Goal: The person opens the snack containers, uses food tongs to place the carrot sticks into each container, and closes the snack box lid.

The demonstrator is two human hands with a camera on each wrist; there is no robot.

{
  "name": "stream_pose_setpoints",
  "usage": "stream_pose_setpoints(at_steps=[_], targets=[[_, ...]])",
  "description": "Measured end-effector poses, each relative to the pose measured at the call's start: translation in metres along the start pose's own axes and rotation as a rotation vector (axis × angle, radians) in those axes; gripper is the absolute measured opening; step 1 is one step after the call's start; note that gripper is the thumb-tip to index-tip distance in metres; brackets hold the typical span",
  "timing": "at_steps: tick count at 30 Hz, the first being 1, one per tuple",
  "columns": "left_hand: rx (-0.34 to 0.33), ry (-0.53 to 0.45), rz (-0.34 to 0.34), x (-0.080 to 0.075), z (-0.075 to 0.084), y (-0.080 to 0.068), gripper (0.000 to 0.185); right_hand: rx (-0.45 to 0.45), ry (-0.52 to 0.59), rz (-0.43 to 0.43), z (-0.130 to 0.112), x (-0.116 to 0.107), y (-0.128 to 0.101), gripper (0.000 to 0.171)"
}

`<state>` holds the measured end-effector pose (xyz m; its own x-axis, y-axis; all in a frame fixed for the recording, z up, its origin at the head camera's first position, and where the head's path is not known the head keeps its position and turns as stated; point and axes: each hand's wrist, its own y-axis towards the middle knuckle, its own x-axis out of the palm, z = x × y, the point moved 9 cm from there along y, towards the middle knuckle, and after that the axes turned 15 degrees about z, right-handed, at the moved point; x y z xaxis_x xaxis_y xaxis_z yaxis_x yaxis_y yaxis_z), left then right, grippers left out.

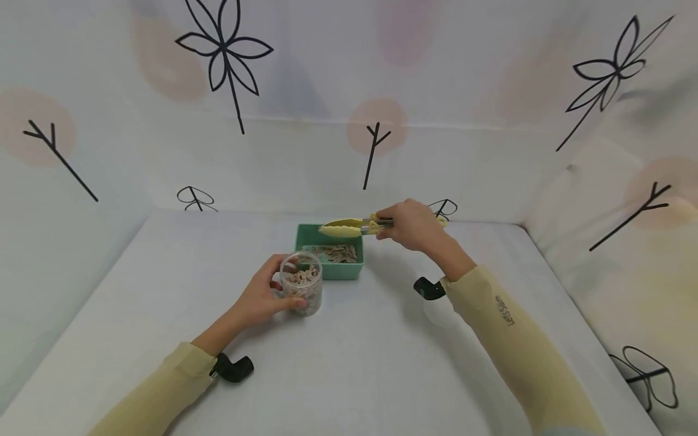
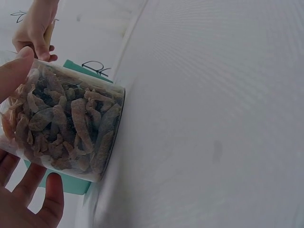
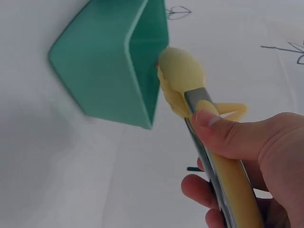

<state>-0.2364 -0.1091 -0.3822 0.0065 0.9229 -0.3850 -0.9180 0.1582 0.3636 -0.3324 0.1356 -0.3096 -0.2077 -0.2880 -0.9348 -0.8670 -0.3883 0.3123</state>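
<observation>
My left hand (image 1: pixel 263 298) grips a clear jar (image 1: pixel 309 301), fingers and thumb at its sides. Its mouth faces up and shows no lid. Brownish dried strips (image 2: pixel 78 118) fill much of it. Just behind stands a green rectangular box (image 1: pixel 343 273) with similar dried pieces (image 1: pixel 340 253) on its floor. Yellow-tipped metal tongs (image 3: pixel 223 166) are held in my right hand (image 1: pixel 412 224), their heads over the box's back right part. The two heads lie close together; whether anything is pinched between them, I cannot tell.
A white cloth covers the table (image 1: pixel 338 375). Behind it and at the sides hangs a white curtain (image 1: pixel 305 163) with black leaf drawings. Dark camera mounts (image 1: pixel 235 368) stick out from both wrists near the sleeves.
</observation>
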Motion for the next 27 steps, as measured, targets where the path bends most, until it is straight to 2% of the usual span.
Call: stream_pose_setpoints(at_steps=[6,12,18,27], targets=[[-0.008,-0.001,-0.003,0.001,-0.001,0.0,0.079,0.019,0.105,0.04,-0.002,-0.017,-0.007,0.046],[-0.028,-0.002,0.0,0.0,0.0,0.0,0.08,0.047,0.25,0.059,-0.015,-0.032,-0.019,0.049],[-0.024,0.004,0.0,-0.001,0.002,-0.001,0.079,-0.009,0.357,0.07,-0.036,-0.039,-0.033,0.047],[-0.007,0.006,0.002,-0.001,0.001,0.0,0.076,-0.101,0.343,0.075,-0.056,-0.037,-0.049,0.046]])
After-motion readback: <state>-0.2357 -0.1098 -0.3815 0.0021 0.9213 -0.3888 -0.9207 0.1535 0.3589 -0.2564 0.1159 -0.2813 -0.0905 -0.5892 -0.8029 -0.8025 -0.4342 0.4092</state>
